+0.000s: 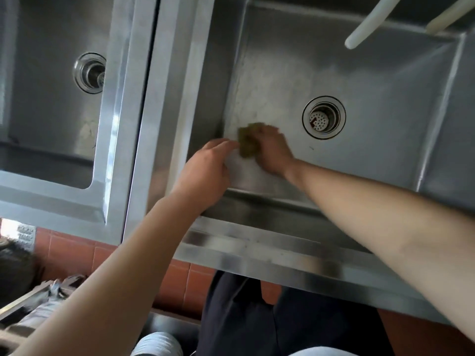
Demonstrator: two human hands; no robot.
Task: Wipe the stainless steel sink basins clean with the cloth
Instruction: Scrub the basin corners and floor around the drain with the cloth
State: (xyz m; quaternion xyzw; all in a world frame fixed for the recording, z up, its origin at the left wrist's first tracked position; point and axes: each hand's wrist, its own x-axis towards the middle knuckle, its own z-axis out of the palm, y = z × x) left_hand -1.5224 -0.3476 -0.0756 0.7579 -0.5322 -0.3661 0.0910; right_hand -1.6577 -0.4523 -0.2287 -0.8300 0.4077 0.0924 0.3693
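Observation:
Two stainless steel sink basins fill the view: a right basin (372, 80) with a round drain strainer (323, 117) and a left basin (48, 104) with its own drain (90, 72). A yellow-green cloth (247, 143) lies on the right basin's floor near its left front corner. My right hand (272, 150) presses on the cloth from the right, fingers over it. My left hand (205, 170) reaches over the front left wall of the same basin, its fingertips touching the cloth's left edge. Both hands are motion-blurred.
Two white hoses (370, 24) hang over the right basin's back. A steel rim divider (144, 119) separates the basins. The front steel ledge (257, 250) lies below my arms. Red floor tiles (77, 253) and my dark trousers (244, 317) show beneath.

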